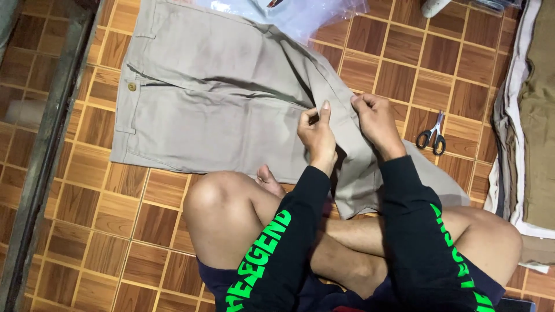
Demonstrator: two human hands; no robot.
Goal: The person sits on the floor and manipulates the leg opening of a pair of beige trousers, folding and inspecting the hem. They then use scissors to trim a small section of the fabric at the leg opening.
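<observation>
1. Crossed bare legs (243, 219) and black sleeves (289, 242) with green lettering fill the frame at 6 o'clock; the sleeves are cut off by the bottom edge.
2. Left hand (317, 134), just above center, has its fingers closed in a pinch on the khaki shorts (214, 110).
3. Right hand (376, 118), just beside it at 3 o'clock, likewise grips a fold of the same cloth.
4. Shorts lie flat on the floor (115, 231) from 11 o'clock to center, button at 9 o'clock; one leg end is hidden behind the arms.
5. Scissors (432, 136) lie on the floor at 3 o'clock, apart from the shorts.
6. Clear bag (300, 14) at 12 o'clock is cut off; its contents are hard to make out.
7. Stacked cloth (535, 115) runs off the right edge.
8. Floor is brown wood-pattern tile; a dark metal rail (52, 133) borders it at 9 o'clock.
</observation>
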